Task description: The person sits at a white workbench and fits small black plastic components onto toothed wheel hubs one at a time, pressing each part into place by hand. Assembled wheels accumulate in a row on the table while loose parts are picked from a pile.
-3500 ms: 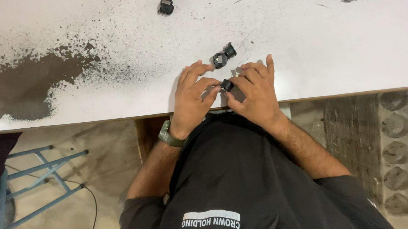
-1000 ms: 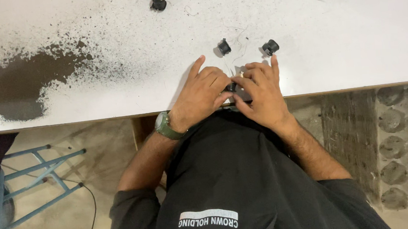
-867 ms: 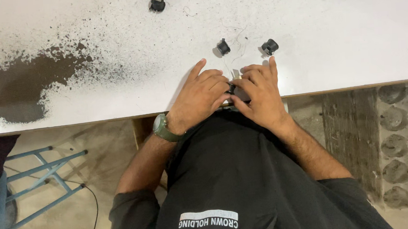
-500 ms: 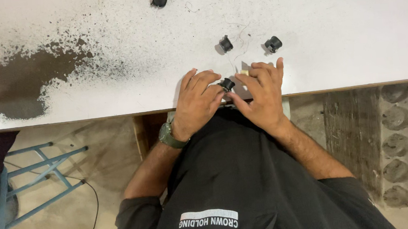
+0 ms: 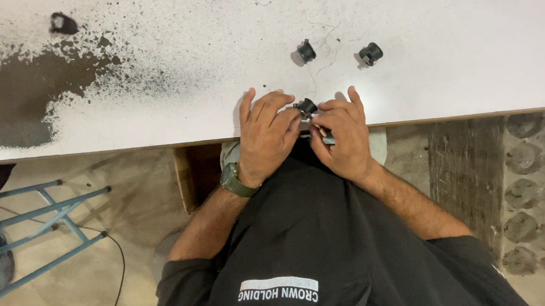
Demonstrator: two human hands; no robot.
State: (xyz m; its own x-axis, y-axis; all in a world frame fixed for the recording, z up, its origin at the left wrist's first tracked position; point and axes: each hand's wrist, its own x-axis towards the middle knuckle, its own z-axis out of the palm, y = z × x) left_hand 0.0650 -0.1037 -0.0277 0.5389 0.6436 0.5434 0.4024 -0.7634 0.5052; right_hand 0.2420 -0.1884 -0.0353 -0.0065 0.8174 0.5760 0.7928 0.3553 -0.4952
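Black fitting [image 5: 306, 106] sits at the tabletop [image 5: 444, 51] edge, pinched between my left hand [image 5: 270, 134] and right hand [image 5: 343, 138], both closed narrow on it. I judge this mid-assembly; next calls for a steady fingertip press. Two spare fittings [image 5: 305, 51] lie beyond.

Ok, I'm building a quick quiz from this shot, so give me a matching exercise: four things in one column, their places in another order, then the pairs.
Things:
1. wristwatch
2. small black part
3. blue stool
4. dark worn patch

Places:
A. on the floor, under the table's left end
B. between the fingers of both hands, at the table edge
C. on the left wrist
D. on the white tabletop, far left

Pairs: 1-C, 2-B, 3-A, 4-D
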